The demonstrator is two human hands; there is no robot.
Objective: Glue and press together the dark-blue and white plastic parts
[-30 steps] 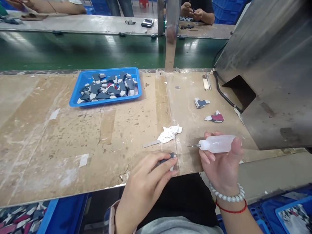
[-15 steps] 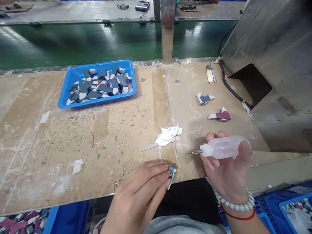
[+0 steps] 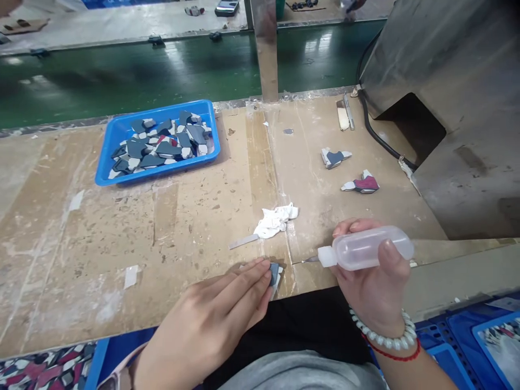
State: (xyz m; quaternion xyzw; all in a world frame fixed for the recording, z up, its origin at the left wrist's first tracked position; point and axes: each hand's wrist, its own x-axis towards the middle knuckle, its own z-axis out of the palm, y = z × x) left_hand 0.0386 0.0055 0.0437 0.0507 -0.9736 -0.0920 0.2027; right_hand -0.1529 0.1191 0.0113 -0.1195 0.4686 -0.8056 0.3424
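At the table's front edge my left hand (image 3: 221,303) has its fingers pressed together over a small blue-grey and white piece (image 3: 275,275). Most of that piece is hidden under the fingers. My right hand (image 3: 369,287) is closed around a clear plastic squeeze bottle (image 3: 371,248) with a white cap and a thin metal needle tip (image 3: 305,260). The bottle lies nearly level, its needle pointing left toward the piece and a short gap away from it. Just beyond the left hand is a crumpled white cloth (image 3: 277,221) with a flat metal strip (image 3: 244,241) sticking out.
A blue tray (image 3: 162,172) of blue-grey and white pieces stands at the back left. On the right lie a blue-grey piece (image 3: 335,158), a maroon piece (image 3: 365,183) and a cutter knife (image 3: 349,112). A metal housing (image 3: 475,124) with a black cable (image 3: 368,122) bounds the right side.
My right hand has brought the bottle left, so its needle is closer to the piece under my left hand. My left hand still holds the piece at the edge. The view has shifted slightly.
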